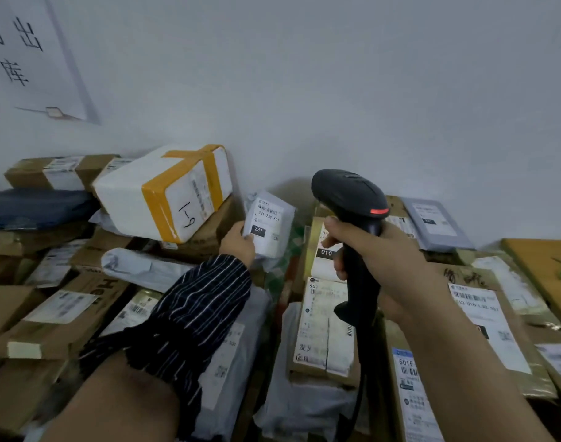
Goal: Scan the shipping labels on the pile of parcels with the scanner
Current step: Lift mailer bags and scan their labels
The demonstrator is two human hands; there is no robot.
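My right hand (pixel 371 250) grips the handle of a black handheld scanner (pixel 349 194), whose head points away from me toward the wall, a red light glowing on it. My left hand (pixel 237 242), in a striped sleeve, holds a small grey mailer bag (pixel 269 224) tilted up at the back of the pile. Its white shipping label reads 231 and faces me. The scanner head sits to the right of that label, a short gap apart. Parcels fill the surface below both arms.
A white foam box with orange tape (pixel 164 193) leans on cardboard boxes at the back left. Brown boxes (pixel 59 317) and grey bags with labels lie all around. A wooden tabletop (pixel 544 266) shows at the far right. The white wall (pixel 336 90) stands close behind.
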